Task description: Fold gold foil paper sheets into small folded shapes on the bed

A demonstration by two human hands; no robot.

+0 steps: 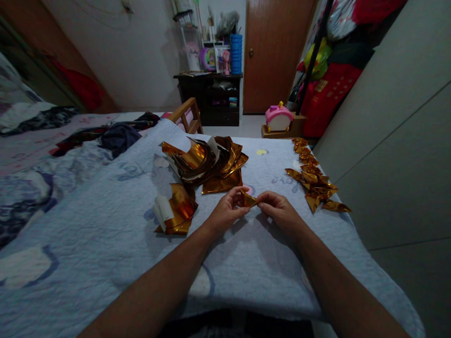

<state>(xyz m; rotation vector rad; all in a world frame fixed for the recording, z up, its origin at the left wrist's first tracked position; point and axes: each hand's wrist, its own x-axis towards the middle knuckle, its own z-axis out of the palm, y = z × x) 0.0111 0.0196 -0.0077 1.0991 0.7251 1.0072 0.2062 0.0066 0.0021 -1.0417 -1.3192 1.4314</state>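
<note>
Between my two hands is a small folded piece of gold foil paper [249, 200], held just above the bed cover. My left hand [229, 206] pinches its left side. The fingers of my right hand [276, 207] close on its pointed right end. Beyond my left hand lies a large fanned stack of gold foil sheets [197, 162]. A smaller curled bunch of gold sheets [181, 209], with a pale side showing, rests left of my left hand. To the right of my right hand, folded gold foil pieces [317, 188] lie in a heap and a row.
A pale blue quilted cover [116, 225] spreads beneath everything. Rumpled clothes and bedding [116, 138] lie at the left. Past the far edge stand a wooden chair [188, 117], a dark cabinet [211, 101] and a pink toy [279, 117]. A pale wall-like panel [394, 126] borders the right side.
</note>
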